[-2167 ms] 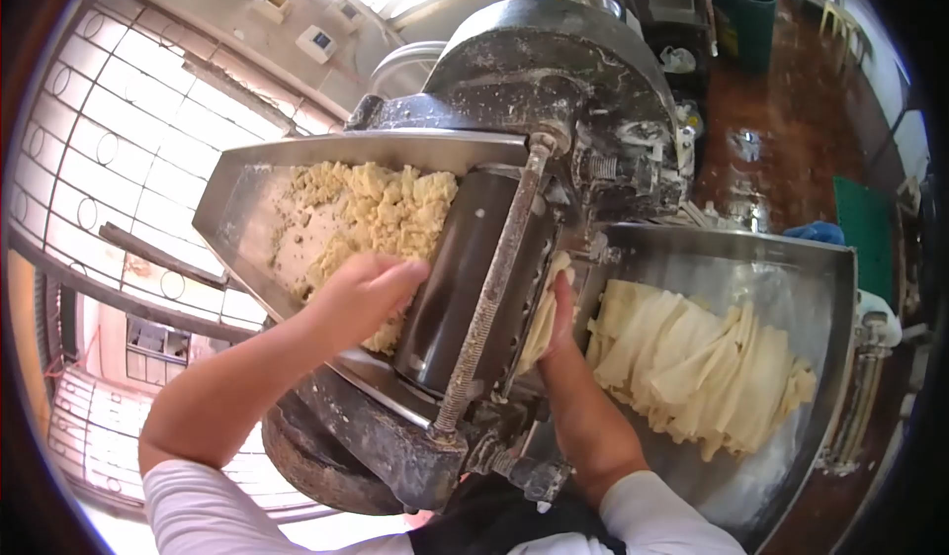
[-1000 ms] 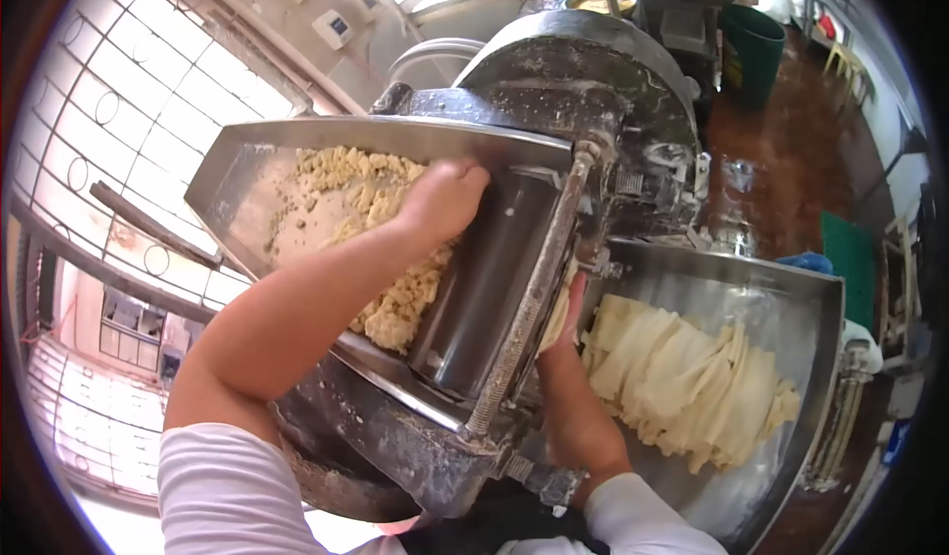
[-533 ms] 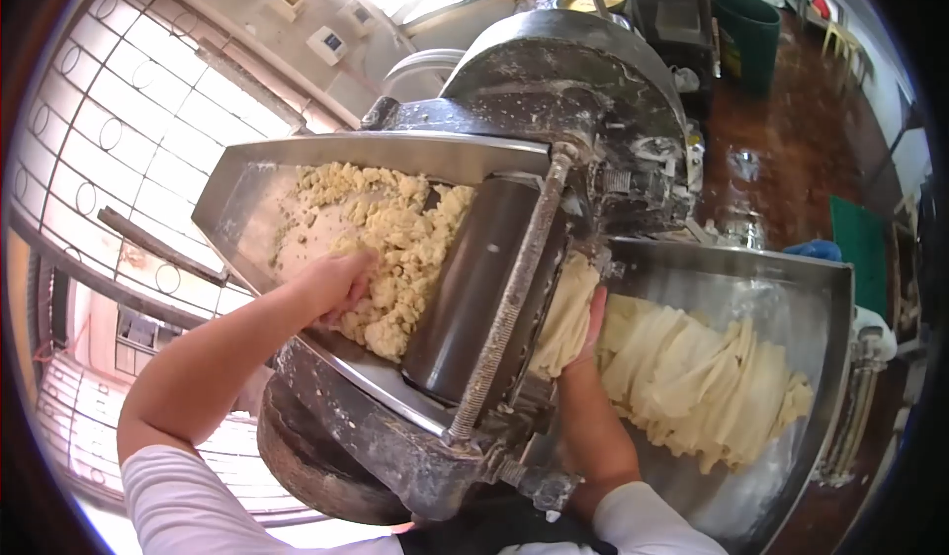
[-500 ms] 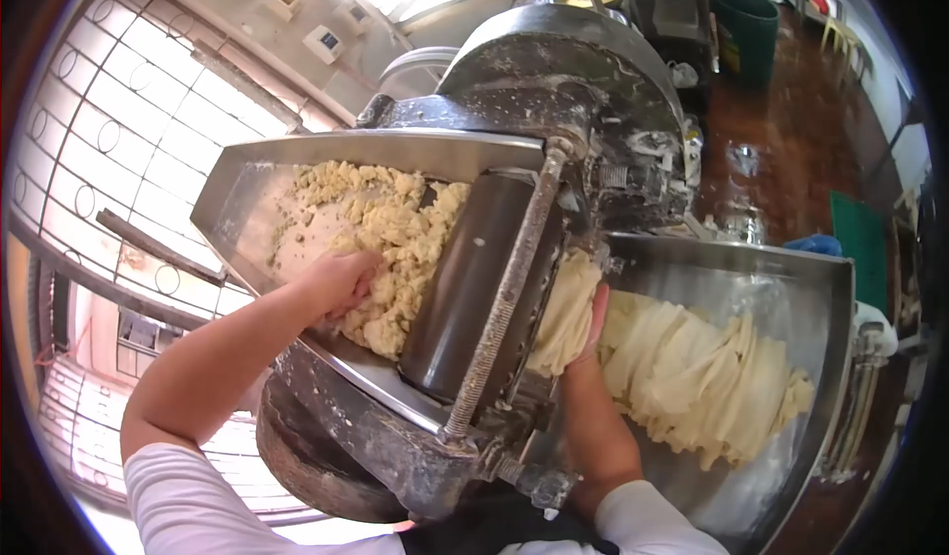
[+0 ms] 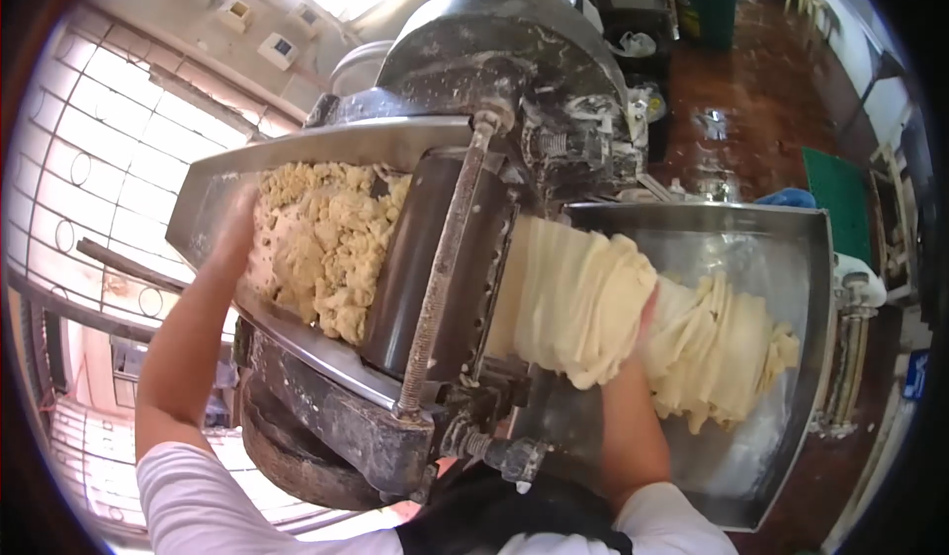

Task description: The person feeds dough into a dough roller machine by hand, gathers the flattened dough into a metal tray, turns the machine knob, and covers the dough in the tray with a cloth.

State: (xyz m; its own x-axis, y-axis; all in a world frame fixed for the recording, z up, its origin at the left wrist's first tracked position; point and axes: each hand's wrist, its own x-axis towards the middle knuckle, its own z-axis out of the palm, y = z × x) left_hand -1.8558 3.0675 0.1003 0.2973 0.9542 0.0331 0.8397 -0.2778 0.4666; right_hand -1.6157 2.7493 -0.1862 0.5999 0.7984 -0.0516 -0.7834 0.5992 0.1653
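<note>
My left hand (image 5: 237, 221), smeared by motion, is at the left edge of the crumbly dough (image 5: 326, 244) in the machine's metal hopper (image 5: 203, 204). Its fingers are too blurred to read. A dark steel roller (image 5: 420, 249) lies just right of the crumbs. From the roller's far side comes a pale, folded dough sheet (image 5: 583, 303). Around that sheet's right end, my right hand (image 5: 641, 342) holds it, most of the fingers hidden by the folds. Beyond the hand, a pleated pile of sheeted dough (image 5: 727, 357) rests in the metal tray (image 5: 682, 456).
A ridged metal bar (image 5: 445, 258) crosses above the roller. The machine's large housing (image 5: 514, 51) rises behind it, and a round wheel (image 5: 297, 446) sits below the hopper. At the back are a green bin (image 5: 704, 6) and a green board (image 5: 838, 199).
My right hand has moved right, away from the roller, with a longer stretch of dough sheet. My left hand has moved from amid the crumbs up to their left edge. The camera view has shifted.
</note>
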